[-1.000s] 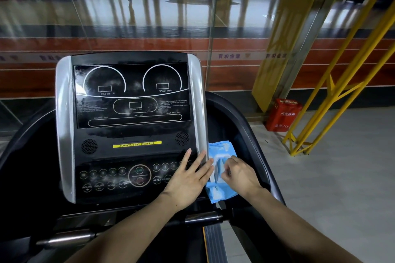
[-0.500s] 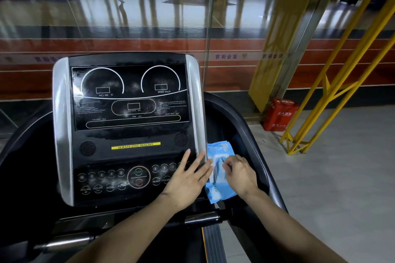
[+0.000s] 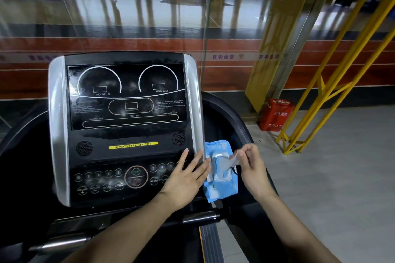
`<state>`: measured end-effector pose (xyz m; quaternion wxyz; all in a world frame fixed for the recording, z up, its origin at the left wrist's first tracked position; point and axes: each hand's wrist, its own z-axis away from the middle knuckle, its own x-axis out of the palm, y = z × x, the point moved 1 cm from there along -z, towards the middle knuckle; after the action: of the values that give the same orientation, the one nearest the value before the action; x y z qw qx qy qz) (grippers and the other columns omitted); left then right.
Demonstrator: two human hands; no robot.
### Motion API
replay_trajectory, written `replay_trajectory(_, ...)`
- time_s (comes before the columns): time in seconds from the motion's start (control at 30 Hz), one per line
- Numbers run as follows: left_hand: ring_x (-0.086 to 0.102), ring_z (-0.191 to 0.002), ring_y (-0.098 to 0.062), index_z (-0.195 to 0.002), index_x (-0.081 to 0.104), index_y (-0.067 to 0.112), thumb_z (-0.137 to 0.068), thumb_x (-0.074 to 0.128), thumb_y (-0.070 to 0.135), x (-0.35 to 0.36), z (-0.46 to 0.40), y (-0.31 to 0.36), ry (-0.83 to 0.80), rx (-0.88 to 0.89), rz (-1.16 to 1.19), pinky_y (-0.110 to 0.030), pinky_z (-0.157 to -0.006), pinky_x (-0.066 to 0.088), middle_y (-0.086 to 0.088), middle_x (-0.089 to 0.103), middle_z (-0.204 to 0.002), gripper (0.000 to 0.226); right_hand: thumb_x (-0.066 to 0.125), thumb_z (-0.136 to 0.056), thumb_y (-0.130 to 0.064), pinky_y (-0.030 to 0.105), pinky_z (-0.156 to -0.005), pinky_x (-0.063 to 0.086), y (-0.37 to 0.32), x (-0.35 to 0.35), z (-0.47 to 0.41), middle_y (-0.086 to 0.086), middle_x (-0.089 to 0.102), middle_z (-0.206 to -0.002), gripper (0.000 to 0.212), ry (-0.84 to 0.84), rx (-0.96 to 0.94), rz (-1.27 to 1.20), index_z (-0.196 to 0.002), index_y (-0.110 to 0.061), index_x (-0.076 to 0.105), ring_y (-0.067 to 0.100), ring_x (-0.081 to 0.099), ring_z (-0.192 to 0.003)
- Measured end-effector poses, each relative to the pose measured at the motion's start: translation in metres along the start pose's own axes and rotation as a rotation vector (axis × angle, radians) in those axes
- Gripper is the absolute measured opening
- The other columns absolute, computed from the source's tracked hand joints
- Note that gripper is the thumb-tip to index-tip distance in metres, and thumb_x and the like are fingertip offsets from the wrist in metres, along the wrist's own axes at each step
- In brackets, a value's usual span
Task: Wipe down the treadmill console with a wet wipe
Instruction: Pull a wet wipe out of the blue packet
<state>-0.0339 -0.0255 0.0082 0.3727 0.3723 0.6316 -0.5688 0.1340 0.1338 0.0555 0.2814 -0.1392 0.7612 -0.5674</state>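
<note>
Right hand [image 3: 252,168]: pinches wet wipe [image 3: 229,161], half out of the pack [image 3: 220,174]
Left hand [image 3: 188,177]: flat, released, steadying pack's edge
Risk: pack lifts or slides off; extra wipes may trail out

We see the treadmill console [image 3: 126,126] filling the centre-left, its dark panel framed by silver side rails. At its four o'clock edge the blue wet-wipe pack [image 3: 221,186] lies on the black side arm [image 3: 239,128], touching the right silver rail. The left hand [image 3: 186,179] rests flat on the console's lower button panel at five o'clock.
</note>
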Motion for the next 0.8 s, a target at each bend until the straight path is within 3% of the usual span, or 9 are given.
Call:
replay_trajectory(0.1, -0.031, -0.151, -0.047, -0.165, -0.001, 0.011, -0.108, 0.039, 0.031, 0.0, 0.0, -0.001, -0.007, 0.007, -0.004, -0.075, -0.113, -0.025, -0.012, -0.002, -0.176, 0.072, 0.045, -0.11, -0.019, 0.026, -0.073, 0.051, -0.024, -0.006, -0.002, 0.012, 0.056, -0.087, 0.012, 0.04, -0.026, -0.074, -0.098, -0.021, 0.046, 0.021, 0.055, -0.077)
replay_trajectory(0.2, -0.031, -0.151, -0.047, -0.165, -0.001, 0.012, -0.108, 0.039, 0.031, 0.0, 0.0, 0.0, -0.01, 0.007, -0.003, -0.075, -0.113, -0.026, -0.012, -0.004, -0.176, 0.072, 0.046, -0.11, -0.025, 0.04, -0.072, 0.051, -0.03, -0.011, -0.01, 0.012, 0.053, -0.085, 0.01, 0.019, -0.036, -0.02, -0.1, -0.024, 0.047, 0.032, 0.053, -0.075)
replay_trajectory(0.3, -0.031, -0.152, -0.046, -0.164, -0.006, 0.011, -0.108, 0.036, 0.032, 0.0, 0.001, 0.001, -0.002, 0.001, 0.005, -0.074, -0.115, -0.024, -0.011, -0.007, -0.175, 0.074, 0.051, -0.107, -0.031, 0.05, -0.069, 0.052, -0.01, -0.007, -0.012, 0.004, 0.059, -0.082, 0.006, -0.164, -0.037, 0.199, -0.101, -0.031, 0.049, 0.03, 0.056, -0.071)
replay_trajectory(0.4, -0.033, -0.152, -0.046, -0.164, -0.006, 0.01, -0.107, 0.036, 0.032, 0.001, 0.001, 0.002, 0.009, -0.007, 0.008, -0.074, -0.115, -0.024, -0.011, -0.007, -0.176, 0.075, 0.064, -0.096, -0.048, 0.035, -0.067, 0.048, 0.018, 0.002, -0.006, -0.013, 0.063, -0.095, 0.021, -0.365, -0.022, 0.632, -0.104, -0.039, 0.047, 0.009, 0.058, -0.068)
replay_trajectory(0.5, -0.03, -0.153, -0.045, -0.164, -0.006, 0.01, -0.107, 0.037, 0.033, 0.002, 0.001, 0.001, 0.008, 0.002, 0.009, -0.074, -0.117, -0.02, -0.011, -0.005, -0.176, 0.075, 0.07, -0.082, -0.065, 0.031, -0.077, 0.044, 0.034, 0.012, -0.003, -0.019, 0.059, -0.116, 0.046, -0.456, -0.071, 0.967, -0.115, -0.04, 0.049, 0.011, 0.065, -0.089)
replay_trajectory(0.6, -0.022, -0.156, -0.045, -0.165, -0.002, 0.01, -0.106, 0.037, 0.032, 0.0, 0.001, 0.0, 0.006, 0.012, 0.019, -0.074, -0.119, -0.014, -0.011, -0.001, -0.176, 0.074, 0.067, -0.087, -0.058, 0.029, -0.076, 0.046, 0.041, 0.018, -0.009, -0.015, 0.06, -0.114, 0.037, -0.405, -0.127, 1.082, -0.115, -0.037, 0.056, 0.015, 0.068, -0.095)
replay_trajectory(0.7, -0.019, -0.157, -0.044, -0.165, 0.0, 0.01, -0.105, 0.038, 0.031, -0.001, 0.001, 0.0, 0.018, 0.005, 0.027, -0.074, -0.12, -0.012, -0.011, 0.001, -0.176, 0.074, 0.062, -0.093, -0.047, 0.027, -0.062, 0.04, 0.043, 0.022, -0.019, -0.008, 0.063, -0.099, 0.015, -0.263, -0.207, 1.081, -0.099, -0.033, 0.065, 0.019, 0.071, -0.079)
replay_trajectory(0.8, -0.022, -0.157, -0.044, -0.165, -0.002, 0.01, -0.105, 0.038, 0.031, -0.001, 0.001, 0.001, 0.011, 0.006, 0.024, -0.074, -0.119, -0.015, -0.012, -0.003, -0.176, 0.075, 0.06, -0.096, -0.049, 0.028, -0.061, 0.043, 0.044, 0.027, -0.029, -0.009, 0.065, -0.1, 0.018, -0.211, -0.18, 1.085, -0.099, -0.033, 0.068, 0.017, 0.069, -0.075)
